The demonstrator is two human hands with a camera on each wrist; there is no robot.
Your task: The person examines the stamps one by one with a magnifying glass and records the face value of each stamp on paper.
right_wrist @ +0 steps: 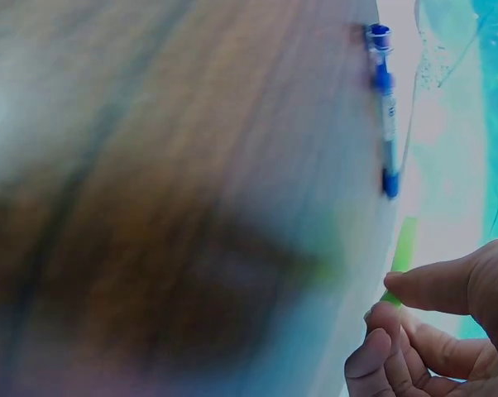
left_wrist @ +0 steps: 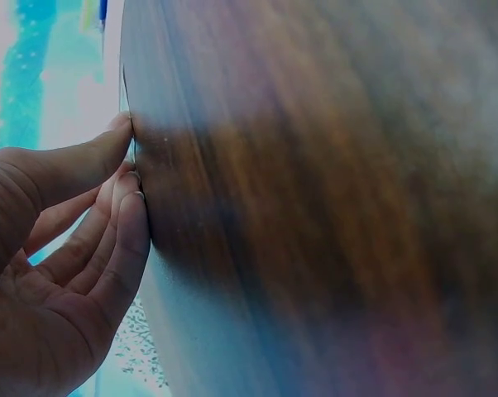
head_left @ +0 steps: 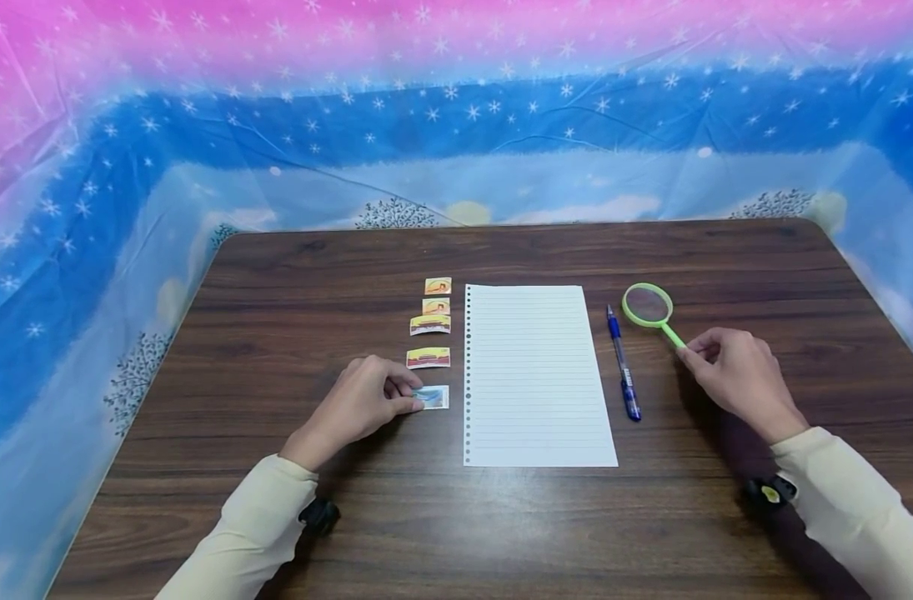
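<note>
My left hand [head_left: 366, 396] is at the left edge of a small blue picture stamp [head_left: 435, 397], gripping it between thumb and fingers low at the tabletop. In the left wrist view the fingertips [left_wrist: 133, 186] are right at the table surface, and the stamp's face does not show. With thumb and forefinger, my right hand [head_left: 741, 375] pinches the end of a green magnifying glass [head_left: 647, 305] by its handle. The right wrist view shows the green handle [right_wrist: 405, 246] between those fingers.
A lined, punched sheet of paper [head_left: 534, 375] lies mid-table, with a blue pen [head_left: 624, 362] along its right side. Above the blue stamp are two red-and-yellow stamps [head_left: 428, 357] and two orange stamps [head_left: 438, 286]. A snowflake-patterned cloth [head_left: 426, 125] hangs behind the wooden table [head_left: 313, 283].
</note>
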